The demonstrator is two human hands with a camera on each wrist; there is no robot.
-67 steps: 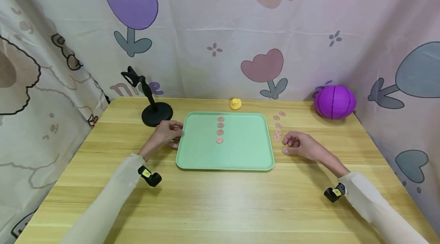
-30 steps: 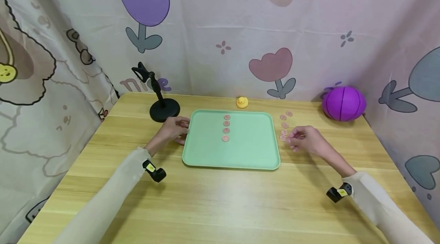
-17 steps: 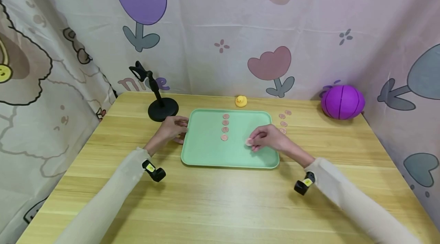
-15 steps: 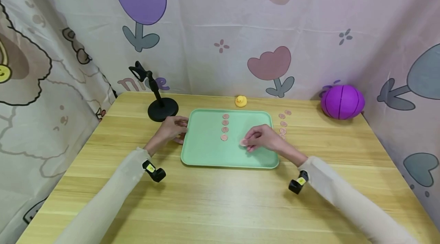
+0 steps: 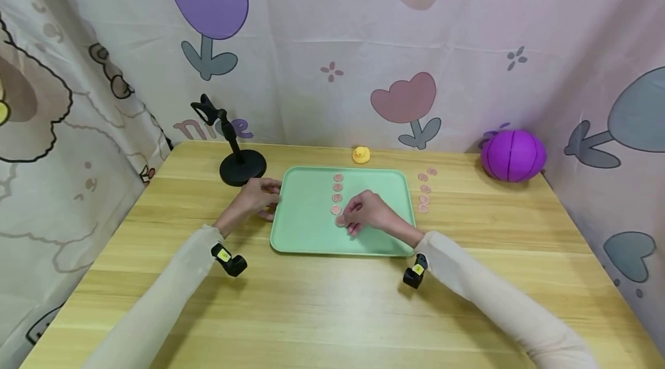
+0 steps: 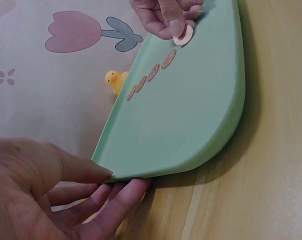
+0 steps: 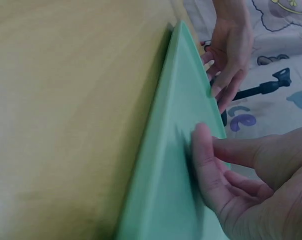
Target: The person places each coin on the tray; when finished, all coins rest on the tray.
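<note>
A mint-green tray [image 5: 301, 230] lies on the wooden table, with a column of several copper coins [image 5: 337, 197] in it. At the tray's left rim my left hand [image 5: 254, 198] pinches the edge, thumb [image 6: 86, 170] on top and fingers against the outer side. Over the tray, my right hand [image 5: 368, 210] pinches a coin [image 6: 183, 35] between thumb and fingers, just below the near end of the column. In the right wrist view that coin is hidden behind the fingers.
Several more coins [image 5: 424, 189] lie on the table right of the tray. Behind it sits a yellow rubber duck [image 5: 361, 155]. A black stand [image 5: 242, 168] is at the back left, and a purple ball [image 5: 513, 156] at the back right, before a printed cloth.
My right hand has come left from the loose coins beside the tray, carrying one coin to the near end of the column. The left hand has stayed at the tray's left rim.
</note>
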